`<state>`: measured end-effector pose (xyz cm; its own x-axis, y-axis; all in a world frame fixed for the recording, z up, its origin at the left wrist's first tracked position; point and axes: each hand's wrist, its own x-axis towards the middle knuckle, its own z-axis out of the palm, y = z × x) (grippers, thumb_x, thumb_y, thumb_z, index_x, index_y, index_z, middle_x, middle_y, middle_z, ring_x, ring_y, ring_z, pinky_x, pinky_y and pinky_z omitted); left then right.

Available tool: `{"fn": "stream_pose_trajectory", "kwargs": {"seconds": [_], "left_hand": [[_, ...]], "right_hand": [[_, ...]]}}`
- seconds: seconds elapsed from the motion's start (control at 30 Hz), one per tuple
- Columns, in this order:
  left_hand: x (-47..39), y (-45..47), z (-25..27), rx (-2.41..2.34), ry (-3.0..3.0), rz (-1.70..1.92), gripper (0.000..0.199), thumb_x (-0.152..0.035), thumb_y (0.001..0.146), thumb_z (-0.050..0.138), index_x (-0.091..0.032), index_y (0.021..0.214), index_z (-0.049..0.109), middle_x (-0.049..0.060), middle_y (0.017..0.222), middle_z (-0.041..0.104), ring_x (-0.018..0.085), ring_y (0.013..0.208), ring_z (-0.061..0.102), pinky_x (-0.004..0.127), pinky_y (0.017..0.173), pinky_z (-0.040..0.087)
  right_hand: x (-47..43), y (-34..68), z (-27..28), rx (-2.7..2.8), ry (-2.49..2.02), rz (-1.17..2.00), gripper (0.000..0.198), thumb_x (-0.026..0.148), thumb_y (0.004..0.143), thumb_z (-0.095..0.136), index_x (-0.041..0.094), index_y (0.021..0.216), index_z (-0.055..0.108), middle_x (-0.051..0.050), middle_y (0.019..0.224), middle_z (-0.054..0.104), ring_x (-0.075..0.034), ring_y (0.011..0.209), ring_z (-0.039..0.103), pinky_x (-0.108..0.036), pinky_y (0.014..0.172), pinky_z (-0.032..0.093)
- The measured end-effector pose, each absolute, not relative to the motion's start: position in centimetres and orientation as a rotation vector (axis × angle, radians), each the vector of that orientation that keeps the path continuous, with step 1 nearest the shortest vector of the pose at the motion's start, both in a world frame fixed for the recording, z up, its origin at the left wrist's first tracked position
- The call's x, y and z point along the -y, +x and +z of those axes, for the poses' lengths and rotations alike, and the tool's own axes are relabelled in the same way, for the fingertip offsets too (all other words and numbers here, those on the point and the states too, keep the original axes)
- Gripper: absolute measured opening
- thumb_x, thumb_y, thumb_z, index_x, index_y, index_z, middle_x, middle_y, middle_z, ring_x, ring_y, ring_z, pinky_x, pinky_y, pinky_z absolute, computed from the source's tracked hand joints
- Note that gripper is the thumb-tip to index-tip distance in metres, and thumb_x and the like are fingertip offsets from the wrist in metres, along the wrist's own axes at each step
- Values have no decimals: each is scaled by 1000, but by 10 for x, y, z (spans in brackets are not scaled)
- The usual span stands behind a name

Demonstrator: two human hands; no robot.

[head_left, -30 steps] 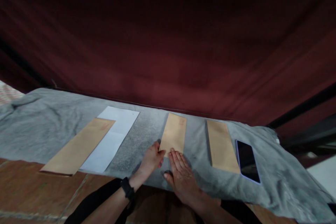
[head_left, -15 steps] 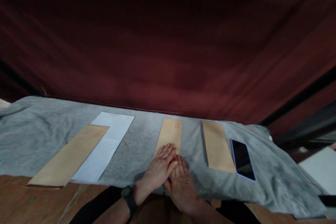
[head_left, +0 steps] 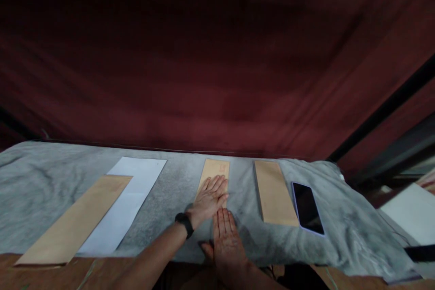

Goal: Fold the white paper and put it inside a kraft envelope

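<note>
A: Where do things stand?

B: The middle envelope [head_left: 213, 168] lies flat, midway along the blanket-draped tabletop [head_left: 356, 235], its far end close to the far edge. No flap stands up that I can see. I'd call the pressing well along but not over, since both hands are down there.

A: And how are those hands?

B: Left hand [head_left: 209, 197], watch [head_left: 184, 223] at the wrist, is laid out flat over the envelope, fingers slightly apart, gripping nothing. Right hand [head_left: 229, 238] is just below, palm down, fingers together, fingertips by the near end, also gripping nothing. They cover that end, so I can't tell whether it's closed.

A: What's lying untouched?

B: Toward the left, a second envelope [head_left: 78, 219] partly overlaps a white sheet [head_left: 139, 190] and pokes past the near edge. That sheet is outside any envelope. Toward the right, a thicker-looking envelope [head_left: 275, 192], with a smartphone [head_left: 308, 208] just beside it.

A: Anything new against half a second ago?

B: Yes! The left hand is farther up, toward the far edge; back then the two were bunched together. Now the right fingers show clear. The side pieces keep their arrangement; only the view shifts.
</note>
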<state>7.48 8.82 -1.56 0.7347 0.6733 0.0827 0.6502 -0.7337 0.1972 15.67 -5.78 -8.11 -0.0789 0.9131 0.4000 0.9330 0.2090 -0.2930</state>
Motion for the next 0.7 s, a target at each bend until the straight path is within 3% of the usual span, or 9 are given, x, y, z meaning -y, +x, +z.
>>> {"fn": "stream_pose_trajectory", "kwargs": {"seconds": [0.27,0.7], "left_hand": [[-129,105,-25,-1275,2712,192,59,-53,101,25,-28,155,31,2,162,28,25,151,17,52,121,11],[-114,89,-19,-1532,2544,100,62,-44,100,25,-13,153,33,13,161,26,29,151,19,51,119,17]], "right_hand": [[64,151,-70,2025,-1829,-175,89,63,88,56,-9,139,46,-34,148,39,-44,135,44,-57,111,36],[63,151,-47,2043,-2040,94,96,64,81,65,-14,135,49,-38,144,39,-48,133,44,-61,111,36]]}}
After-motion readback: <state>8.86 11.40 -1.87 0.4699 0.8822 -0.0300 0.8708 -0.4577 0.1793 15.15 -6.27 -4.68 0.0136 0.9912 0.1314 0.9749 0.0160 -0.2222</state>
